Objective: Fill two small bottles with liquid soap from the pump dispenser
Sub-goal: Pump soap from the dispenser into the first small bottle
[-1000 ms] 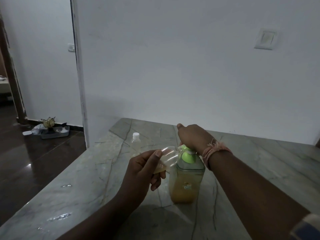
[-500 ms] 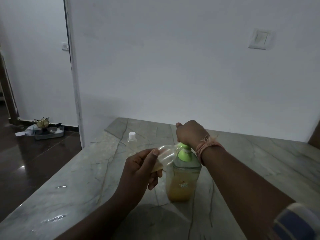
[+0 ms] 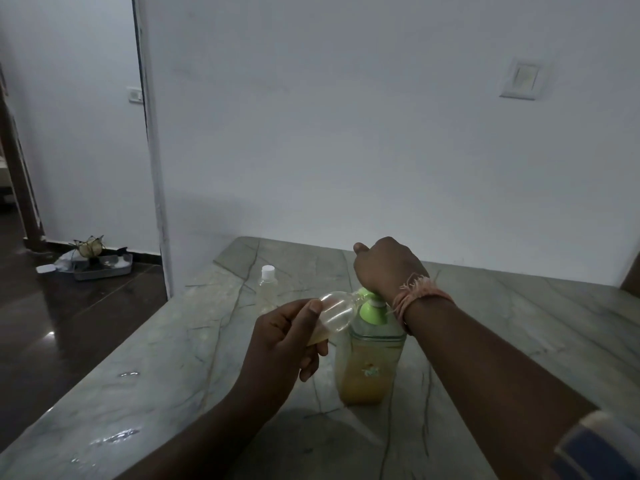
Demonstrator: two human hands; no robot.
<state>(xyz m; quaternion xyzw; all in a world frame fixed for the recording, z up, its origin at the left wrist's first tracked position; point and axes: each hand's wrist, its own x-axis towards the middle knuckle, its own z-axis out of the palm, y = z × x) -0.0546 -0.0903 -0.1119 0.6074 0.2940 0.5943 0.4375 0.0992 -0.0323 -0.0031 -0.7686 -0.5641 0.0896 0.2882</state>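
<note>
**Soap Could Miss the Little Bottle**

The small clear bottle (image 3: 334, 315) was up in the air, tipped on its side. Its open mouth was pushed against the green spout of the pump dispenser (image 3: 371, 355). A little yellow soap sat low inside it, near the fingers. The left hand (image 3: 282, 344) was closed around the bottle's bottom end, with the thumb lying on top.

The right hand (image 3: 386, 268) was curled in a loose fist on top of the pump head, as if pressing down. The dispenser stood on the counter (image 3: 519, 327), near the middle, about half full of orange soap.

A second small bottle (image 3: 267, 289), with a white cap on, stood farther back toward the counter's far left corner. It looked like it held pale soap, but the picture was too dim to be sure.

What could have gone wrong? The bottle's mouth was small. If the left hand had slipped a bit, soap could have squirted past it and run down the dispenser onto the counter. A hard, fast push could have knocked the mouth off the spout. The bottle was also lying nearly flat, so soap could have flowed back out once more went in. Shiny wet spots (image 3: 114, 436) showed near the counter's front left edge, so the fingers may have been slippery too.
</note>
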